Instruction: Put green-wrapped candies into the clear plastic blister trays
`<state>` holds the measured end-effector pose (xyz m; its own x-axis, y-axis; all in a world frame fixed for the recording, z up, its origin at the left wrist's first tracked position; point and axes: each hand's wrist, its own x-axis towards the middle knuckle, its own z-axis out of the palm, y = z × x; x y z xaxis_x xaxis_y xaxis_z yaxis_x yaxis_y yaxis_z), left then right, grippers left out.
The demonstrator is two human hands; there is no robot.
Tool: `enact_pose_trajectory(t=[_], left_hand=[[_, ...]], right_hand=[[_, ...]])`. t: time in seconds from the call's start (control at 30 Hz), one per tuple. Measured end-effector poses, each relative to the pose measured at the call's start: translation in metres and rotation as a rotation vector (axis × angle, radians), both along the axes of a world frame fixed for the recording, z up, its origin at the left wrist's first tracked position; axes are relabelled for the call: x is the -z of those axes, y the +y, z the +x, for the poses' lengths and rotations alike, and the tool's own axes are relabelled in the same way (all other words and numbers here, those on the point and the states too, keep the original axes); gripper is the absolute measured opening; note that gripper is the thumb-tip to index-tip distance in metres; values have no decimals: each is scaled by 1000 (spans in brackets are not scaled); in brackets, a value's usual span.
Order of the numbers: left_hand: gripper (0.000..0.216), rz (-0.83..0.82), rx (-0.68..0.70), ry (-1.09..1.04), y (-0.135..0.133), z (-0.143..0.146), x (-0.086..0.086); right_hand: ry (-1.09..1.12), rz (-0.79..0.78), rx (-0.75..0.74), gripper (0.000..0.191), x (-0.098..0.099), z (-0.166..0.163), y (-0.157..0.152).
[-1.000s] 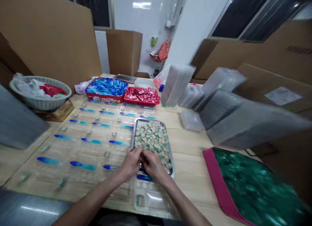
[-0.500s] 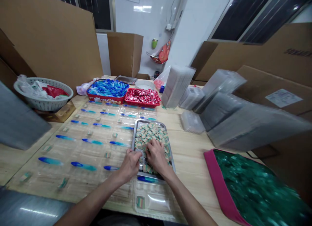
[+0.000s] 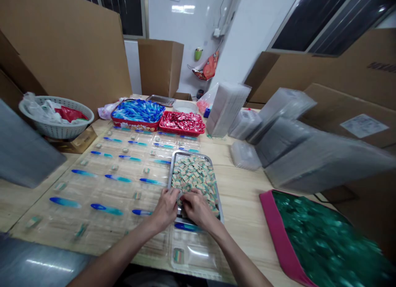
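Observation:
A metal tray (image 3: 220,204) holds a heap of small striped blocks (image 3: 193,171), tan with green edges. My left hand (image 3: 167,206) is closed over the tray's left edge, fingertips bent inward. Inside the tray's near part, my right hand (image 3: 198,208) is closed too, its fingertips almost meeting those of the left. What the fingertips pinch is too small and hidden to make out. Just below the tray lies a clear plastic blister shell (image 3: 201,258) with a blue pen-like piece (image 3: 187,227) and one striped block (image 3: 178,255) in it.
Rows of clear shells with blue pieces (image 3: 117,178) cover the left of the table. Behind them stand a tray of blue pieces (image 3: 138,111) and a red tray (image 3: 182,123) of red packets. At right are stacked clear shells (image 3: 284,151) and a pink-rimmed bin (image 3: 275,233) with green contents.
My right hand has drawn back toward me and left, from the heap to beside my left hand. My left hand has stayed near the tray's edge.

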<state>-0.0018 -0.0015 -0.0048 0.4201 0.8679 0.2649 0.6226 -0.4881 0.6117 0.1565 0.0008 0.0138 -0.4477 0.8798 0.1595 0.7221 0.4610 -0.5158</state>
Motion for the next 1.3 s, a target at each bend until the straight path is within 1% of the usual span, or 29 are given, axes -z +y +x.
enact_pose_trajectory(t=[0.17,0.27,0.43,0.6,0.7,0.8,1.1,1.3], left_hand=[[42,-4,19,-11,2,0,1],[41,-8,25,-6,2,1,1],[42,-15,23,22,1,1,-4],[43,-11,-10,71,2,-1,-13],[36,-1,-53,133,4,-2,-17],[25,3,-56,193,5,-2,-19],[21,-26,-32,225,4,1,-15],[24,-36,-21,211,4,0,-11]], right_hand=[[18,3,-15,15,-4,-2,-4],[30,6,-10,12,-2,-3,-4],[57,11,-8,17,5,-3,-1],[55,10,-5,19,2,-2,-1],[56,7,1,20,0,-3,-1],[46,4,7,18,-1,-3,-1],[57,9,1,19,1,-3,-1],[49,-3,5,19,2,-3,-1]])
